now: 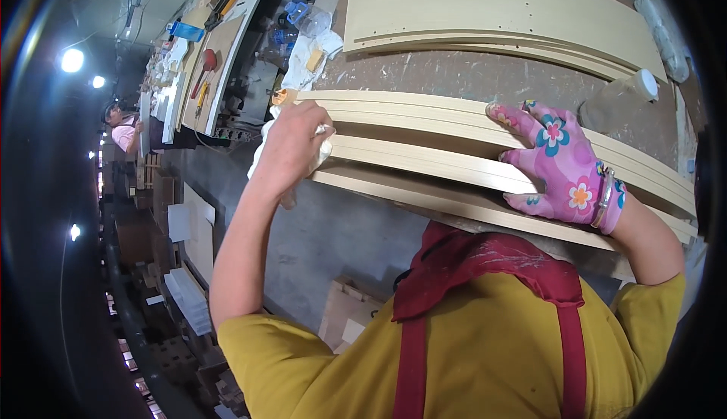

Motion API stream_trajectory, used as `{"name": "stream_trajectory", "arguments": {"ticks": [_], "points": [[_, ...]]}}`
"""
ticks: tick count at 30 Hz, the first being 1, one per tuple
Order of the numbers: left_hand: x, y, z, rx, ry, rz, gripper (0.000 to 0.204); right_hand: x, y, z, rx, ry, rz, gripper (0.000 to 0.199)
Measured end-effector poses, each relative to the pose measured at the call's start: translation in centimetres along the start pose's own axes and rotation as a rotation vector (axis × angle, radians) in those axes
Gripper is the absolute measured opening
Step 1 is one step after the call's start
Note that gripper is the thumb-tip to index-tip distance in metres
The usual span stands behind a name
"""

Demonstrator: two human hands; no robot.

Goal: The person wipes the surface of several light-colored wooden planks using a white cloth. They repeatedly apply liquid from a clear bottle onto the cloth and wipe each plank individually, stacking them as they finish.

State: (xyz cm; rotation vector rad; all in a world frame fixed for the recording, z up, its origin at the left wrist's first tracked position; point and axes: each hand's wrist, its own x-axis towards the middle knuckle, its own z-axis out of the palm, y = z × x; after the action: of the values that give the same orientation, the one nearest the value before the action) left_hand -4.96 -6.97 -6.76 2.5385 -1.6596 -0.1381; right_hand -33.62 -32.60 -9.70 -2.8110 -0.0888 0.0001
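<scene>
Pale boards [413, 116] lying in layers along near side of tabletop [447, 70]; left hand [290, 142], bare, clutching bunched white cloth [324, 148] at their left ends; drilled boards [485, 2] resting in another stack farther back; right hand [560, 161], in pink floral glove [583, 180], spreading wide over layered edges; clear white-capped container [612, 103] sitting just beyond it.

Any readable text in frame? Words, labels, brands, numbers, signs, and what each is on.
None that can be read.
Front boards: no lettering visible on the edges facing up.
Floral glove: flower print, no letters visible.
Blue item on the far bench: too small to tell whether it carries text.
Brown panel low in the picture: small dark mark at its edge, too small to read.
</scene>
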Motion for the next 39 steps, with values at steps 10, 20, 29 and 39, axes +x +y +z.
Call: {"name": "stream_trajectory", "arguments": {"ticks": [10, 20, 29, 39], "points": [[1.3, -1.9, -0.7, 0.069, -0.12, 0.016, 0.004, -0.1, 0.3, 0.3, -0.023, 0.072, -0.01, 0.039], [-1.5, -4.4, -6.8, -0.37, 0.412, -0.463, 0.018, 0.1, 0.8, 0.2, 0.032, 0.04, 0.004, 0.042], [-1.4, -2.8, 0.7, -0.134, 0.132, -0.362, 0.015, 0.2, 0.9, 0.0, 0.031, 0.03, 0.01, 0.043], [3.4, -2.5, -2.1, 0.169, -0.334, -0.203, 0.019, 0.2, 0.9, 0.3, -0.04, 0.091, -0.009, 0.038]]}}
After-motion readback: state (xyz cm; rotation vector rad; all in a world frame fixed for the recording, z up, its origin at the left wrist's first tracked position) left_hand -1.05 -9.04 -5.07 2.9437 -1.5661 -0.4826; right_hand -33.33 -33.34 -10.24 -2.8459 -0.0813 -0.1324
